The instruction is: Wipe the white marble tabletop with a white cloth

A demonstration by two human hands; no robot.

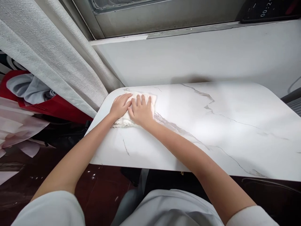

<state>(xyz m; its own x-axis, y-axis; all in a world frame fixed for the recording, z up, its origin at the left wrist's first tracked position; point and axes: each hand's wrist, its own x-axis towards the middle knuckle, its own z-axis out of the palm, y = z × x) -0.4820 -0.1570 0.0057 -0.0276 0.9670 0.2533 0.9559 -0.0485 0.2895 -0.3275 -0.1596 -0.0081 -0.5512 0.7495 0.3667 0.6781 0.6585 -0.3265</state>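
Observation:
A white folded cloth [152, 99] lies near the far left corner of a white marble table [223, 131]. Both of my hands press flat on it, side by side. My left hand [119, 106] covers the cloth's left part, fingers stretched toward the right. My right hand [141, 110] lies on the middle of the cloth with its fingers spread and pointing away from me. Only the cloth's right edge and near fringe show around the hands.
A grey curtain [58, 62] hangs at the left, touching the table's corner. Behind the table runs a white wall and window sill [188, 31]. A red bag with grey fabric [35, 94] sits on the dark floor at left.

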